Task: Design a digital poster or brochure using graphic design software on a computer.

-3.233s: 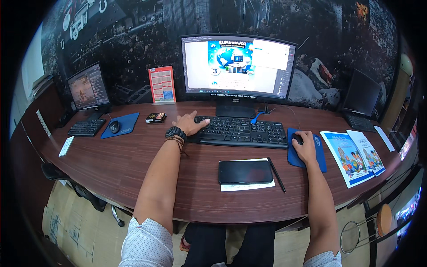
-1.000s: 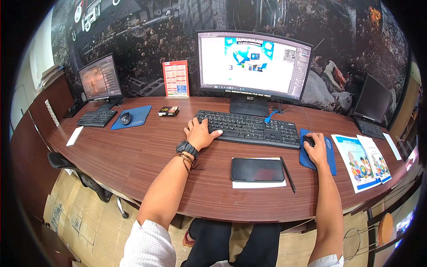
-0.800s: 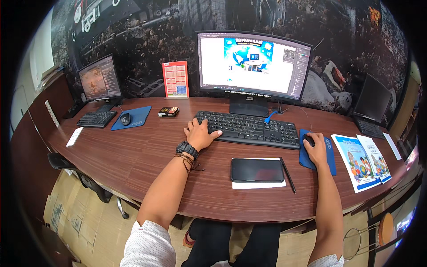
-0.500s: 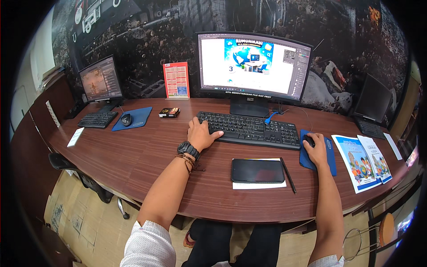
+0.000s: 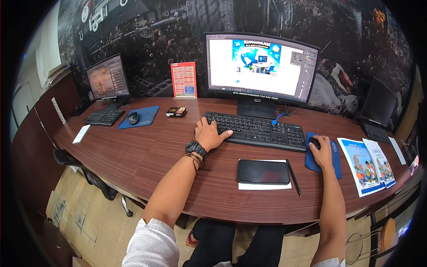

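My left hand rests on the left end of a black keyboard, its fingers stretched over the keys and its thumb spread out along the front edge. A dark watch and beaded bracelets circle that wrist. My right hand is curled over a black computer mouse, which sits on a blue mouse pad. Behind the keyboard stands a curved monitor, lit with a blue design on a white page. A blue cable end lies at the keyboard's back edge.
Near me lie a dark phone on white paper and a black pen. Booklets are at right. Leftward are a small dark box, a red-edged sign, and another monitor, keyboard and mouse.
The whole scene has shifted slightly to the right in the picture. Both hands keep their places, the left at the keyboard and the right on the mouse.
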A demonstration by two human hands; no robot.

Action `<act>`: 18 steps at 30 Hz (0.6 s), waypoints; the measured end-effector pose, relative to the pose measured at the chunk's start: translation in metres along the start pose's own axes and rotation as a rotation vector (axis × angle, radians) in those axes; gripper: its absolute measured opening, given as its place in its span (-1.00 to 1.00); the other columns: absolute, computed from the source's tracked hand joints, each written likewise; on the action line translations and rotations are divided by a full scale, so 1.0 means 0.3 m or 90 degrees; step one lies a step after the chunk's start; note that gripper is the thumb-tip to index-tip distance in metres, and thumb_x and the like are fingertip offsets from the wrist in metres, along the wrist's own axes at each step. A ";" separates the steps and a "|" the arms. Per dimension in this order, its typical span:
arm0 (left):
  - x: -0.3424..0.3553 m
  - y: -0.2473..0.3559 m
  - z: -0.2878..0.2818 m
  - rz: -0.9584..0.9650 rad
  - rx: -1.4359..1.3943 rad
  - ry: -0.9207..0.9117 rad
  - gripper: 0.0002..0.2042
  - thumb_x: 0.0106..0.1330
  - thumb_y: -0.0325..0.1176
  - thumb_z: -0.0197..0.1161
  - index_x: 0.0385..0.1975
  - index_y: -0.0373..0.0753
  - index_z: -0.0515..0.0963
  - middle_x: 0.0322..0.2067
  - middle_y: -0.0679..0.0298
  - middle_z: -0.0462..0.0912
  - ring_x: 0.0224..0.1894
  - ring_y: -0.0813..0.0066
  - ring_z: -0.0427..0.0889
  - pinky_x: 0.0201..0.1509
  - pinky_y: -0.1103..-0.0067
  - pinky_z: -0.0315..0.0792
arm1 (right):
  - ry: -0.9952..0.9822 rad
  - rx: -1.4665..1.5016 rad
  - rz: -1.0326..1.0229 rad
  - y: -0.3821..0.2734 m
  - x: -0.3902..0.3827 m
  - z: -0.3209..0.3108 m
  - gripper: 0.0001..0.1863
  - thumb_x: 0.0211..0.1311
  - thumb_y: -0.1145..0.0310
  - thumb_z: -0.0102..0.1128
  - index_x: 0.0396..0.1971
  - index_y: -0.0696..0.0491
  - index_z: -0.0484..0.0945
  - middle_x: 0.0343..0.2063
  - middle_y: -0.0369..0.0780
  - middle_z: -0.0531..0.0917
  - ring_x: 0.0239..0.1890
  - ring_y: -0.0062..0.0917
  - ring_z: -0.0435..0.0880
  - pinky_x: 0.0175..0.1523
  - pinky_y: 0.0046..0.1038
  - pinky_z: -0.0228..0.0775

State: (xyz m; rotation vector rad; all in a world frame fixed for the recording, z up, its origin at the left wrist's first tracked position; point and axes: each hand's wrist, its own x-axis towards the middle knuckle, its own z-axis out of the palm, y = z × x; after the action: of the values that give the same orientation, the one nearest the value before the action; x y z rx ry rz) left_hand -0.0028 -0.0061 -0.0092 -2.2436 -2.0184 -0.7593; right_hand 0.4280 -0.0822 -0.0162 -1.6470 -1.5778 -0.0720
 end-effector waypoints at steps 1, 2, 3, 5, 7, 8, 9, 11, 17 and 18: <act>0.001 0.006 -0.002 0.001 0.005 -0.003 -0.16 0.19 0.37 0.20 0.09 -0.40 0.54 0.20 -0.26 0.27 0.24 -0.23 0.27 0.30 0.11 0.28 | 0.001 0.001 0.001 0.005 0.000 -0.001 -0.61 0.16 0.28 0.31 -0.02 0.12 0.61 0.01 -0.09 0.50 0.10 -0.17 0.53 0.20 -0.27 0.36; 0.003 0.012 -0.003 0.003 0.011 -0.005 -0.16 0.18 0.38 0.20 0.09 -0.41 0.54 0.20 -0.26 0.27 0.24 -0.23 0.27 0.30 0.11 0.28 | 0.001 0.004 0.002 0.012 0.001 -0.001 -0.61 0.15 0.29 0.31 -0.02 0.12 0.61 0.01 -0.09 0.50 0.10 -0.17 0.53 0.20 -0.27 0.37; 0.004 0.018 -0.005 0.004 0.011 -0.005 -0.16 0.18 0.38 0.20 0.09 -0.41 0.54 0.20 -0.26 0.27 0.24 -0.23 0.27 0.30 0.11 0.28 | 0.002 0.008 0.003 0.017 0.001 -0.001 -0.61 0.15 0.29 0.31 -0.02 0.12 0.61 0.01 -0.09 0.50 0.10 -0.17 0.53 0.20 -0.28 0.37; 0.001 0.022 -0.012 0.001 0.006 -0.016 -0.15 0.17 0.38 0.20 0.08 -0.42 0.55 0.19 -0.26 0.27 0.24 -0.23 0.28 0.30 0.11 0.28 | 0.004 0.003 0.003 0.016 0.003 -0.001 -0.61 0.15 0.29 0.32 -0.02 0.12 0.61 0.01 -0.09 0.50 0.09 -0.17 0.53 0.20 -0.27 0.37; 0.002 0.018 -0.013 0.001 0.003 -0.019 -0.15 0.17 0.39 0.21 0.08 -0.42 0.54 0.20 -0.27 0.26 0.25 -0.23 0.26 0.30 0.10 0.27 | 0.005 -0.002 0.003 0.014 0.004 -0.001 -0.61 0.15 0.29 0.32 -0.03 0.12 0.62 0.01 -0.09 0.50 0.09 -0.17 0.54 0.20 -0.27 0.37; 0.003 0.016 -0.013 0.001 0.002 -0.023 -0.15 0.16 0.39 0.21 0.08 -0.42 0.54 0.21 -0.28 0.25 0.26 -0.24 0.25 0.31 0.09 0.26 | 0.006 0.001 0.002 0.012 0.004 -0.001 -0.61 0.15 0.29 0.32 -0.03 0.12 0.62 0.01 -0.09 0.50 0.08 -0.17 0.54 0.19 -0.27 0.38; 0.003 0.017 -0.011 0.002 0.001 -0.023 -0.15 0.16 0.39 0.21 0.08 -0.42 0.54 0.21 -0.28 0.25 0.26 -0.24 0.25 0.31 0.09 0.26 | 0.006 0.004 0.002 0.011 0.004 -0.001 -0.61 0.15 0.29 0.32 -0.03 0.12 0.62 0.01 -0.09 0.50 0.08 -0.17 0.55 0.18 -0.27 0.38; 0.000 0.017 -0.006 -0.015 -0.008 -0.026 -0.12 0.17 0.39 0.21 0.15 -0.41 0.49 0.26 -0.30 0.20 0.31 -0.26 0.17 0.35 0.03 0.16 | 0.007 0.005 0.000 0.015 0.004 0.001 -0.61 0.14 0.29 0.32 -0.03 0.12 0.62 0.01 -0.09 0.50 0.08 -0.17 0.55 0.18 -0.27 0.38; -0.005 -0.007 0.015 -0.002 -0.019 -0.004 -0.07 0.17 0.39 0.21 0.30 -0.34 0.36 0.31 -0.33 0.12 0.38 -0.29 0.05 0.41 -0.04 -0.05 | 0.006 0.003 -0.004 0.017 0.003 0.001 -0.61 0.14 0.28 0.33 -0.04 0.11 0.62 0.01 -0.09 0.51 0.08 -0.17 0.55 0.18 -0.27 0.39; -0.004 -0.008 0.015 -0.001 -0.019 -0.005 -0.07 0.17 0.39 0.21 0.30 -0.34 0.36 0.31 -0.33 0.12 0.38 -0.29 0.05 0.41 -0.04 -0.05 | 0.005 0.001 0.001 0.012 0.003 0.000 -0.61 0.14 0.28 0.33 -0.04 0.11 0.62 0.01 -0.09 0.51 0.08 -0.16 0.55 0.18 -0.27 0.38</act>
State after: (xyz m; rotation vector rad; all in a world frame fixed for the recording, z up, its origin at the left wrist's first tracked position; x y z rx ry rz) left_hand -0.0037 -0.0053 -0.0145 -2.2646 -2.0265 -0.7876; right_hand 0.4311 -0.0810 -0.0175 -1.6447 -1.5705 -0.0756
